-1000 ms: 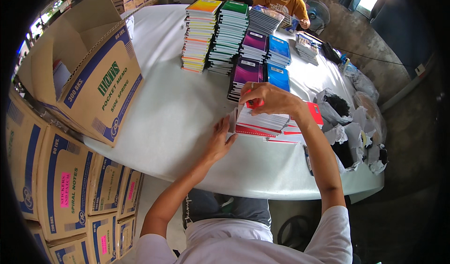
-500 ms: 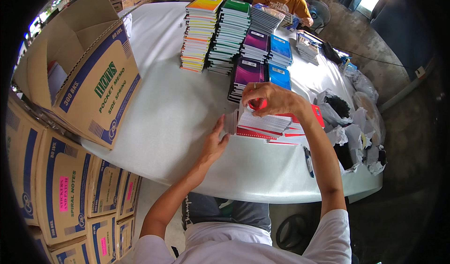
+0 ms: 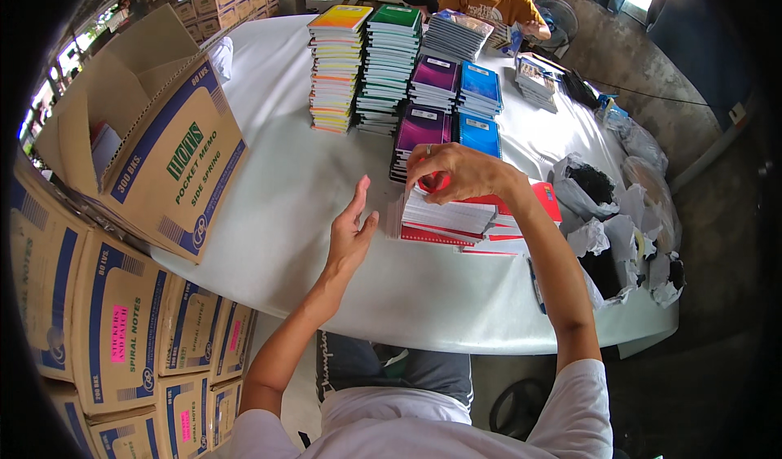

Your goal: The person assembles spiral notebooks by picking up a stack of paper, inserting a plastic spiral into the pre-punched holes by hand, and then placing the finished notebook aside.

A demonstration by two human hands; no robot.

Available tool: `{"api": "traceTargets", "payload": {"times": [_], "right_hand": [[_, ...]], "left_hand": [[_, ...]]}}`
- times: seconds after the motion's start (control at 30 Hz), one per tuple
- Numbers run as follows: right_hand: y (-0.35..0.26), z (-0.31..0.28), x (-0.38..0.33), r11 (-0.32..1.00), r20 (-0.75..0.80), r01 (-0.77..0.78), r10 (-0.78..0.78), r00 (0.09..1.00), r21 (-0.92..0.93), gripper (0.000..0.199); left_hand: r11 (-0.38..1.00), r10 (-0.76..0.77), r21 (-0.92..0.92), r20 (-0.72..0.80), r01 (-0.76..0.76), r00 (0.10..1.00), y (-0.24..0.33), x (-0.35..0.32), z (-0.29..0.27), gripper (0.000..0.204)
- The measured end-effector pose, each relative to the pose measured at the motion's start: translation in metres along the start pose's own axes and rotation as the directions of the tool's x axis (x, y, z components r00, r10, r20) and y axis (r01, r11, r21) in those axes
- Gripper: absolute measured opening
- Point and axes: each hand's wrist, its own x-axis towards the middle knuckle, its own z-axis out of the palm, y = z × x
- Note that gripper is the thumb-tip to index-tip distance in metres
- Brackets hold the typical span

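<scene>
Several red-covered spiral notebooks (image 3: 444, 235) lie in an overlapping pile in front of me, white page edges toward me. My right hand (image 3: 464, 174) is over the pile, fingers and thumb curled around the left end of the upper notebook. Red cover shows through the gap between them. Some pages at that left end stand up, blurred. To the left of the pile, my left hand (image 3: 352, 235) is raised off the table, open, fingers stretched out and holding nothing. Purple notebooks (image 3: 423, 125) and blue notebooks (image 3: 479, 136) are stacked just beyond.
Tall stacks of yellow notebooks (image 3: 336, 68) and green notebooks (image 3: 389, 68) stand farther back. An open carton (image 3: 175, 166) is at the left, above more cartons (image 3: 122, 320). Plastic bags (image 3: 599, 215) lie right; a pen (image 3: 538, 288) is by my right forearm. A person (image 3: 489, 3) sits across.
My left hand has come away from the notebooks' left end, moving left with its fingers straightened. My right hand stays on the red notebook, shifted slightly left.
</scene>
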Motion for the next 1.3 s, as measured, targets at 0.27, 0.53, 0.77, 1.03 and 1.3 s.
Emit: {"api": "traceTargets", "payload": {"times": [0.27, 0.53, 0.77, 1.03, 1.3], "right_hand": [[0.004, 0.001, -0.005, 0.998, -0.056, 0.031, -0.028, 0.998, 0.061, 0.03], [0.006, 0.001, -0.007, 0.996, -0.06, 0.024, -0.019, 0.998, 0.089, 0.03], [0.007, 0.002, -0.008, 0.995, -0.07, 0.027, -0.021, 0.997, 0.092, 0.033], [0.007, 0.004, -0.006, 0.998, -0.065, 0.034, -0.031, 0.997, 0.048, 0.034], [-0.006, 0.031, -0.021, 0.904, -0.321, -0.114, -0.027, 0.947, -0.412, 0.038]], "left_hand": [[0.998, 0.052, -0.037, 0.08, -0.049, 0.995, 0.011, 0.013, 0.015, 0.063], [0.999, 0.023, -0.043, 0.079, -0.02, 0.997, 0.022, 0.022, 0.026, 0.059], [0.996, 0.011, -0.089, 0.082, -0.004, 0.997, 0.011, 0.023, 0.025, 0.058], [0.988, -0.01, -0.152, 0.083, 0.022, 0.997, 0.019, 0.024, 0.031, 0.063], [0.999, -0.013, -0.039, 0.119, 0.018, 0.993, 0.029, 0.044, 0.043, 0.075]]}}
